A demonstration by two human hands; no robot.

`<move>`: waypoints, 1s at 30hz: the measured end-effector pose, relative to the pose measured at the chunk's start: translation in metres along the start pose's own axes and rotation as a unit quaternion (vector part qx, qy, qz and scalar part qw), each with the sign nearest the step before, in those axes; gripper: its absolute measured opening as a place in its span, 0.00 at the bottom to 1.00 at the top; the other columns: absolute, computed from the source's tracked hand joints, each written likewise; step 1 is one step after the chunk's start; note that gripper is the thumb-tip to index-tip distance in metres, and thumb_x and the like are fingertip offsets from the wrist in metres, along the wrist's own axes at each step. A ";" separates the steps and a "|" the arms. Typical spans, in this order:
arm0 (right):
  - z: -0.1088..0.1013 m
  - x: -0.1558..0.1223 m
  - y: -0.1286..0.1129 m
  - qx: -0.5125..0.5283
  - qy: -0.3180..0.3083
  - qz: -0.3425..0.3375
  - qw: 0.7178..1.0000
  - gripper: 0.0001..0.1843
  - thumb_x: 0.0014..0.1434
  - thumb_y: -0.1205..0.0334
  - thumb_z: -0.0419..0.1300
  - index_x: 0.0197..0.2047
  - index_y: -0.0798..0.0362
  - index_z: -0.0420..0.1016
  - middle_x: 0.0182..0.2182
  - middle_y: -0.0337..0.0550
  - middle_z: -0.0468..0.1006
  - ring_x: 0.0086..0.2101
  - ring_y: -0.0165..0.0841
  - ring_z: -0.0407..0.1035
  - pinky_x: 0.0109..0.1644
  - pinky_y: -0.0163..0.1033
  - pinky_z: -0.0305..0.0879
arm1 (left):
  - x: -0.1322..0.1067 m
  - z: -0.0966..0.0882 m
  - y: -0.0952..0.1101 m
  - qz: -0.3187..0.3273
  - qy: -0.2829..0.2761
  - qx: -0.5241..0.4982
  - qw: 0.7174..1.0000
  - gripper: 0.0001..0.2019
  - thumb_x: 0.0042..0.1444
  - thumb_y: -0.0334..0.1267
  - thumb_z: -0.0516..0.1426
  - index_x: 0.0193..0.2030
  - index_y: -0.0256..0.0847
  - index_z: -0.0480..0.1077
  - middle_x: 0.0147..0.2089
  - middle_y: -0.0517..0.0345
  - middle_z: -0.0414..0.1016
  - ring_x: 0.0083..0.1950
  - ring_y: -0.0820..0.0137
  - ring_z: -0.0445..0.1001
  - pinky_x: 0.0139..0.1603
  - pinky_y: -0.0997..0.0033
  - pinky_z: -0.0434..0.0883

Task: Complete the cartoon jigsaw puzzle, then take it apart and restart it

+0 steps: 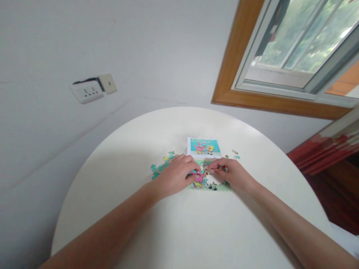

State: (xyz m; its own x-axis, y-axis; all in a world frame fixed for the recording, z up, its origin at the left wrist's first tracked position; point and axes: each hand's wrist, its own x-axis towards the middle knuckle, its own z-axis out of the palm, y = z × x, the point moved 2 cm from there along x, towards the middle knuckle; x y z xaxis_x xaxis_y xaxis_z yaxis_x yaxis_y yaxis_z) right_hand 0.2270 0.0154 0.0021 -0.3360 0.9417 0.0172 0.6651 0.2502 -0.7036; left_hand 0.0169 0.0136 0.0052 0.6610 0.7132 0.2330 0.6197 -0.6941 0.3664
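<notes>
A small cartoon jigsaw puzzle (208,182) lies partly assembled on the round white table (126,160). My left hand (176,175) rests on the puzzle's left part, fingers curled down onto the pieces. My right hand (232,172) lies on its right part, fingertips pinching a small puzzle piece (209,170) near the middle. Both hands' fingertips nearly meet over the puzzle. Just behind it lies a printed reference picture (203,146) with the same cartoon. Loose teal pieces (157,169) lie to the left of my left hand.
A few more loose pieces (235,154) lie at the right of the picture. A wall socket (87,92) sits on the white wall behind. A wooden-framed window (283,56) is at upper right, red curtain (331,149) below it.
</notes>
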 end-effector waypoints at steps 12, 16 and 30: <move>-0.007 -0.009 0.000 0.003 -0.028 0.031 0.999 0.10 0.55 0.62 0.57 0.35 0.52 0.79 0.31 0.39 0.79 0.29 0.29 0.67 0.34 0.34 0.61 | -0.002 0.004 -0.002 0.006 0.003 0.008 1.000 0.09 0.60 0.42 0.57 0.45 0.44 0.73 0.42 0.55 0.69 0.48 0.63 0.66 0.51 0.63 0.62; -0.011 -0.011 0.004 0.010 -0.051 0.041 0.998 0.10 0.54 0.63 0.57 0.36 0.52 0.79 0.32 0.38 0.79 0.29 0.29 0.67 0.34 0.33 0.61 | -0.001 0.002 0.003 0.021 0.011 0.009 1.000 0.08 0.61 0.41 0.55 0.44 0.45 0.73 0.42 0.55 0.69 0.48 0.64 0.66 0.51 0.63 0.61; -0.010 -0.011 0.004 0.005 -0.077 0.018 0.997 0.07 0.53 0.64 0.59 0.33 0.52 0.79 0.29 0.39 0.79 0.30 0.29 0.69 0.34 0.32 0.61 | -0.004 0.007 0.022 0.091 -0.053 -0.024 0.994 0.15 0.58 0.32 0.56 0.48 0.56 0.73 0.43 0.59 0.67 0.48 0.67 0.65 0.52 0.63 0.59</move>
State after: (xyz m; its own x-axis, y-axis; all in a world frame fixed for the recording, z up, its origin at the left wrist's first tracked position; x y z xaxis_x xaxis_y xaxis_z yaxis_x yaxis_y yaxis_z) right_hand 0.2404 0.0082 0.0066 -0.4102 0.9045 -0.1165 0.6720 0.2134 -0.7091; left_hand 0.0306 -0.0058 0.0065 0.8028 0.5605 0.2033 0.4668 -0.8030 0.3705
